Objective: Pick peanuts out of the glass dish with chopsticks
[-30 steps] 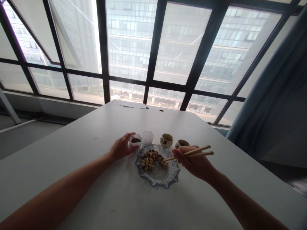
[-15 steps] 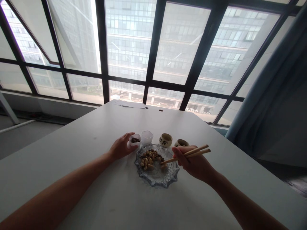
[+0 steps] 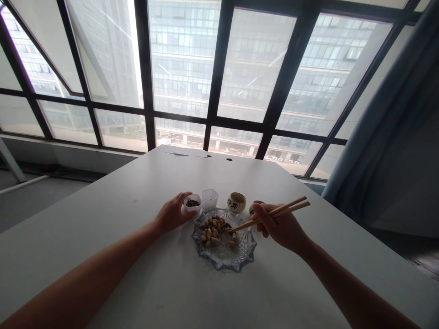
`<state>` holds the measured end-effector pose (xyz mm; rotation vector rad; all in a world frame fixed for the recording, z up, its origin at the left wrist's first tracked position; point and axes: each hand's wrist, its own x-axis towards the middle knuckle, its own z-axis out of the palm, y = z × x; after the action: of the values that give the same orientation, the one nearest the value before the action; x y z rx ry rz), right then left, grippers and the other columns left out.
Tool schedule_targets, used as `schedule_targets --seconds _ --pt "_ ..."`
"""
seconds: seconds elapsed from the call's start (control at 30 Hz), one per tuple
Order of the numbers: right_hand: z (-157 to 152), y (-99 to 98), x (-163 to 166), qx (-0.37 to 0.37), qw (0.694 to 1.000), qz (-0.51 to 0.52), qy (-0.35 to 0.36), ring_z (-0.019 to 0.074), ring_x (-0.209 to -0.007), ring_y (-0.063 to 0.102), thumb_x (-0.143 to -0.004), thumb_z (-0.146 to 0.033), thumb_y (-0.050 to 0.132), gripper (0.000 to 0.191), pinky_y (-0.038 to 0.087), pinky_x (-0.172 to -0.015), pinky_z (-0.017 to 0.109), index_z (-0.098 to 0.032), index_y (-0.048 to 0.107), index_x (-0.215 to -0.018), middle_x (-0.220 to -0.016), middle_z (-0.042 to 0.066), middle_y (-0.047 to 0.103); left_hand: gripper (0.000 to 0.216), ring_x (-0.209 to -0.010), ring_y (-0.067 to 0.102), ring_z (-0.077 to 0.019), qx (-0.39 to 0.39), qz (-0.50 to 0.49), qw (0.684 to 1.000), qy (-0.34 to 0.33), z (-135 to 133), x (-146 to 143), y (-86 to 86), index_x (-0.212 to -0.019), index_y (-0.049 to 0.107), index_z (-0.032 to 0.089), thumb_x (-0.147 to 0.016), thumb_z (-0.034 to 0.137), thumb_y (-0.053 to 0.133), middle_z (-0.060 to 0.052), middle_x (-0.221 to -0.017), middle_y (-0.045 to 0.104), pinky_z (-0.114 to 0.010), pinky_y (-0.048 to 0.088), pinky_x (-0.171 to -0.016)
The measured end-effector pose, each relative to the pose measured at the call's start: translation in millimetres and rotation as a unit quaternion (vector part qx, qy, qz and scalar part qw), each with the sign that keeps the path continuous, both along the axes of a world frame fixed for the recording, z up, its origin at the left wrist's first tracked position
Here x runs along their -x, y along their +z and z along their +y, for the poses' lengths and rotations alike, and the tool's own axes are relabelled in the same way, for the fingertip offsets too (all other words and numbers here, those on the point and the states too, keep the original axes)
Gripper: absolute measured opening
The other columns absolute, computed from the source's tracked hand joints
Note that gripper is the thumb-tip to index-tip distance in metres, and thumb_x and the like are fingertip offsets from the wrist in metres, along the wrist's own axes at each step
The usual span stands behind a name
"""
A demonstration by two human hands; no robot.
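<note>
My left hand [image 3: 174, 211] is wrapped round a small translucent white cup [image 3: 192, 209] with dark bits inside, at the left rim of a glass plate. A pair of wooden chopsticks [image 3: 274, 213] is held in my right hand [image 3: 279, 225], slanting down to the left. Their tips are among the nuts in the scalloped glass plate [image 3: 244, 250]. Pale nuts [image 3: 210, 230] fill its left half, with darker pieces at the back; a few nuts lie apart near the middle. Whether the tips pinch a piece, I cannot tell.
A second translucent cup [image 3: 210, 199] stands behind the plate. To its right is a cream teacup [image 3: 236, 202] with black characters; another teacup [image 3: 256, 206] is partly hidden by my right hand. Papers [image 3: 181, 151] lie at the far edge of the white table [image 3: 137, 265]. A blue curtain [image 3: 370, 137] hangs at the right.
My right hand has shifted slightly right, and the chopstick tips have moved a little up and left in the plate. My left hand stays on the cup.
</note>
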<state>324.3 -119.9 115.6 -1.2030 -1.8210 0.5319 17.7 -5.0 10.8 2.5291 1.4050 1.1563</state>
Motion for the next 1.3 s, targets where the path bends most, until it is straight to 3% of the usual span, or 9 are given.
schedule_targets --seconds 0.13,0.27,0.37,0.5,0.6,0.73,0.83,1.07,1.3 --pt "5 -0.6 -4 0.034 0.988 0.145 -0.046 0.0126 -0.032 0.053 -0.074 -0.073 0.066 0.060 0.041 -0.032 0.022 -0.015 0.068 -0.060 -0.042 0.003 0.060 0.059 -0.102 0.070 -0.0285 -0.004 -0.004 1.000 0.000 -1 0 0.8 -0.129 0.052 0.022 -0.078 0.047 0.067 -0.012 -0.124 0.068 -0.040 0.057 -0.086" --pt "12 -10.8 -13 0.064 0.922 0.367 -0.104 0.0105 -0.033 0.049 -0.062 -0.067 0.079 0.054 0.040 -0.031 0.021 -0.014 0.069 -0.058 -0.040 0.002 0.057 0.060 -0.101 0.070 -0.0283 -0.001 -0.009 1.000 -0.001 -1 0 1.0 -0.130 0.052 0.022 -0.077 0.046 0.068 -0.011 -0.123 0.068 -0.040 0.057 -0.087" --pt "10 -19.3 -18 0.052 0.893 0.432 -0.114 0.0097 -0.034 0.048 -0.062 -0.063 0.082 0.052 0.042 -0.033 0.022 -0.013 0.070 -0.058 -0.039 0.001 0.055 0.060 -0.103 0.070 -0.0286 0.001 -0.006 1.000 0.002 -1 0 0.7 -0.130 0.052 0.022 -0.078 0.046 0.067 -0.011 -0.124 0.068 -0.041 0.057 -0.088" --pt "0 -25.4 -23 -0.082 0.933 0.325 -0.128 0.0121 -0.033 0.052 -0.082 -0.063 0.066 0.051 0.043 -0.033 0.023 -0.015 0.071 -0.064 -0.041 0.002 0.058 0.061 -0.103 0.070 -0.0286 0.000 0.000 1.000 0.000 -2 0 0.6 -0.131 0.051 0.022 -0.078 0.048 0.066 -0.011 -0.124 0.067 -0.041 0.057 -0.089" --pt "-8 -26.0 -27 -0.257 0.961 0.094 -0.037 0.0134 -0.039 0.059 -0.092 -0.053 0.060 0.043 0.049 -0.039 0.025 -0.018 0.072 -0.068 -0.049 0.003 0.066 0.061 -0.104 0.070 -0.0285 0.000 0.003 1.000 0.003 -2 0 0.8 -0.132 0.050 0.022 -0.079 0.048 0.066 -0.011 -0.125 0.067 -0.040 0.057 -0.089" --pt "-12 -24.0 -28 -0.404 0.896 -0.138 0.122 0.0132 -0.044 0.062 -0.097 -0.037 0.055 0.033 0.054 -0.047 0.025 -0.020 0.073 -0.075 -0.055 0.002 0.069 0.062 -0.101 0.070 -0.0287 0.001 0.001 1.000 0.003 -3 0 1.3 -0.132 0.049 0.022 -0.078 0.048 0.067 -0.012 -0.124 0.068 -0.041 0.057 -0.088" --pt "-14 -20.5 -24 -0.412 0.889 -0.166 0.117 0.0142 -0.046 0.063 -0.099 -0.032 0.051 0.032 0.054 -0.049 0.026 -0.021 0.073 -0.078 -0.057 0.003 0.069 0.062 -0.101 0.070 -0.0290 0.003 -0.005 1.000 0.000 -3 0 2.2 -0.132 0.048 0.021 -0.078 0.046 0.067 -0.013 -0.124 0.067 -0.042 0.057 -0.088" --pt "-21 -15.6 -15 -0.350 0.933 -0.067 0.042 0.0150 -0.047 0.064 -0.098 -0.024 0.050 0.028 0.052 -0.044 0.025 -0.020 0.070 -0.078 -0.059 0.003 0.068 0.064 -0.103 0.068 -0.0281 0.012 -0.042 0.998 0.037 2 2 -1.3 -0.134 0.045 0.022 -0.074 0.031 0.066 -0.013 -0.127 0.064 -0.043 0.056 -0.089" --pt "-16 -17.9 -21 -0.293 0.954 0.046 -0.031 0.0152 -0.041 0.062 -0.097 -0.038 0.055 0.032 0.052 -0.040 0.026 -0.020 0.072 -0.076 -0.055 0.003 0.067 0.066 -0.115 0.062 -0.0320 -0.016 -0.029 0.998 0.060 6 6 10.9 -0.137 0.040 0.021 -0.080 0.045 0.064 -0.015 -0.130 0.061 -0.048 0.051 -0.093"
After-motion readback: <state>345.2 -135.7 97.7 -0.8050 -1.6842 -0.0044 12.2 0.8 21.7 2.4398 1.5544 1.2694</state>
